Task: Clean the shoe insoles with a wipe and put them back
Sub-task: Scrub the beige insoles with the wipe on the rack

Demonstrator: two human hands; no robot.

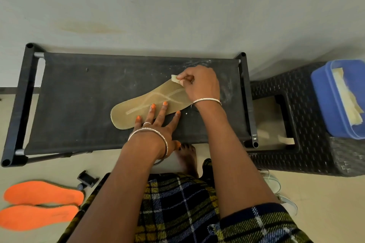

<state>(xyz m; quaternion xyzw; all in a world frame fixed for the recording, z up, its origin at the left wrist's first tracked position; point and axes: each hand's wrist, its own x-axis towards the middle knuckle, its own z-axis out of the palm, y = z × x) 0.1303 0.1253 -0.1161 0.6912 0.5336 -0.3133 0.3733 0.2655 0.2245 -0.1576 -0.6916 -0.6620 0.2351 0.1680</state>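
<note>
Your flat left hand (156, 127) pins the tan fabric insole (138, 110) on the right half of the black fabric bench (79, 94); your right hand (200, 85) pinches a pale wipe scrap (175, 79). Slacken, and the insole could skid.

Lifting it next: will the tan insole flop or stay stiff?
Probably floppy: the tan insole looks thin, lying flat on the fabric shelf. Likely light and slide-prone: the left hand presses it while the right hand works the wipe.
</note>
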